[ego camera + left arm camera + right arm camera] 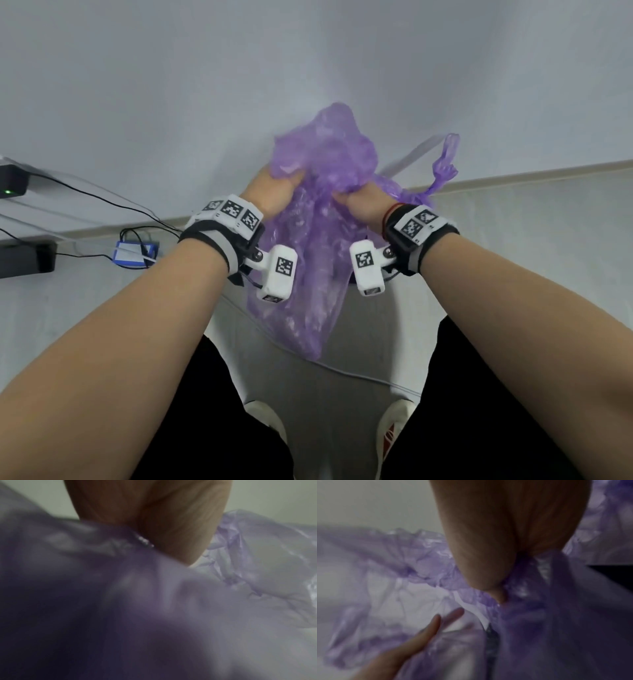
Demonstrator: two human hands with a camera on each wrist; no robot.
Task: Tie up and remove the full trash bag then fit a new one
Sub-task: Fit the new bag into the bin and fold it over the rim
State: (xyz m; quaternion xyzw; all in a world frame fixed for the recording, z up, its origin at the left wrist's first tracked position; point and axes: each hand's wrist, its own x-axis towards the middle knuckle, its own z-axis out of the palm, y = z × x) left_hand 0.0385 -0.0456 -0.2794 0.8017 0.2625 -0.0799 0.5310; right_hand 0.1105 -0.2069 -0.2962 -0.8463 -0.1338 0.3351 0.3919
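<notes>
A thin, see-through purple trash bag [308, 240] hangs crumpled in the air in front of me, before a pale wall. My left hand [274, 192] grips its upper left part; in the right wrist view that hand's fingers [433, 626] lie straight against the film. My right hand [363, 202] clutches a bunched fold [518, 588] at the upper right. A twisted tail of the bag [445, 164] sticks out to the right. In the left wrist view the bag [171, 601] is a blur under my palm [163, 520].
On the left, black boxes [13, 180] with cables stand by the wall, and a blue box [135, 253] lies on the floor. A white cable [342, 370] crosses the floor near my shoes [263, 421]. A skirting board [531, 178] runs along the wall.
</notes>
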